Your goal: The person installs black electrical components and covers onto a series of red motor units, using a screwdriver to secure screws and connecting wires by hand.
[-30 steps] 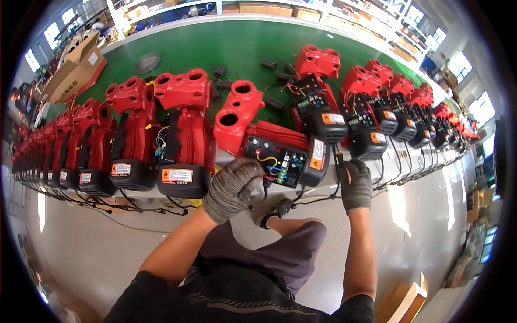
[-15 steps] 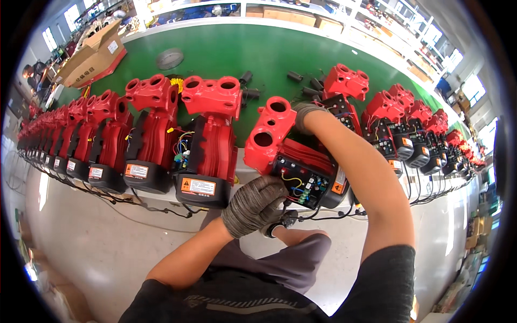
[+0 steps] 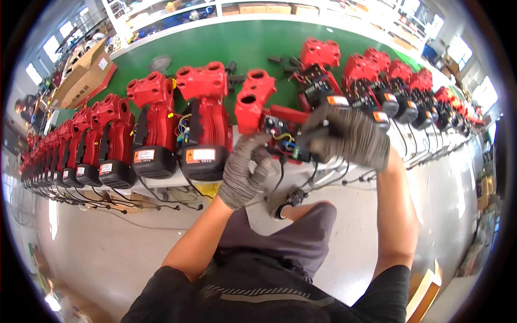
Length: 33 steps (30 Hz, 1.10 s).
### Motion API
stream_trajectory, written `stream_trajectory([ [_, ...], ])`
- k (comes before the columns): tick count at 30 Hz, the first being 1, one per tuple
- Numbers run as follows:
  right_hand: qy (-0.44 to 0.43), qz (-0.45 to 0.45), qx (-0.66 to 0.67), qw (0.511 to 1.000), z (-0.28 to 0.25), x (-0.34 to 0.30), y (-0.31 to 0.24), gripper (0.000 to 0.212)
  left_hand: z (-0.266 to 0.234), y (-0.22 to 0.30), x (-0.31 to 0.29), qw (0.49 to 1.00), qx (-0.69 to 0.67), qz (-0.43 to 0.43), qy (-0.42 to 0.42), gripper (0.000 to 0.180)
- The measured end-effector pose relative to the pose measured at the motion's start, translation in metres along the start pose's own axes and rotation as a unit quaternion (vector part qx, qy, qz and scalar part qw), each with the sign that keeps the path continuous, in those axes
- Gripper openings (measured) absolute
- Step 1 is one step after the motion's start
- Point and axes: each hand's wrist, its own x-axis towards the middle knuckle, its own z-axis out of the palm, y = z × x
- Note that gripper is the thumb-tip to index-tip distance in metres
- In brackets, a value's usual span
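In front of me lies a red pump with its black wiring box uncovered, showing a circuit board and yellow, blue and green wires. My left hand, in a grey knitted glove, is at the box's near left edge; thumb and fingers are apart, with nothing visible between them. Over the right end of the box, my gloved right hand is curled and blurred by motion. Something dark shows between its fingers, too smeared to name. That hand hides the pump's motor end.
Finished-looking red pumps with black end caps line the bench to the left. More pumps with exposed boards stand to the right. Black cylinders and a round grey part lie on the green bench top. Cables hang along the front edge.
My right hand has come back from the far side of the pump to above its wiring box. My left hand has shifted slightly up, its thumb now apart from the fingers.
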Motion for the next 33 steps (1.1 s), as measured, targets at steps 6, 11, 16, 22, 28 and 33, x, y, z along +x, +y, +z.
stream_trajectory([
  [6, 0.106, 0.098, 0.19, 0.971, 0.108, -0.074, 0.03, 0.032, 0.012, 0.055, -0.043, 0.978, -0.061, -0.072, -0.187, 0.054],
  [11, 0.242, 0.032, 0.437, 0.866, 0.153, -0.113, 0.066, 0.038, 0.025, 0.07, -0.09, 0.93, -0.21, -0.28, -0.117, 0.046],
  [16, 0.322, -0.064, 0.257, 0.909, 0.184, -0.128, 0.083, 0.037, 0.039, 0.068, -0.11, 0.943, -0.208, -0.24, -0.097, 0.045],
  [22, 0.371, 0.027, 0.353, 0.859, 0.182, -0.13, 0.071, 0.02, 0.036, 0.085, -0.109, 0.929, -0.228, -0.264, -0.121, 0.047],
  [28, 0.366, 0.036, 0.371, 0.853, 0.179, -0.112, 0.064, 0.022, 0.034, 0.059, -0.112, 0.874, -0.369, -0.293, -0.119, 0.053],
  [33, 0.301, 0.036, 0.37, 0.878, 0.168, -0.098, 0.067, 0.019, 0.026, 0.041, -0.082, 0.791, -0.492, -0.344, -0.117, 0.047],
])
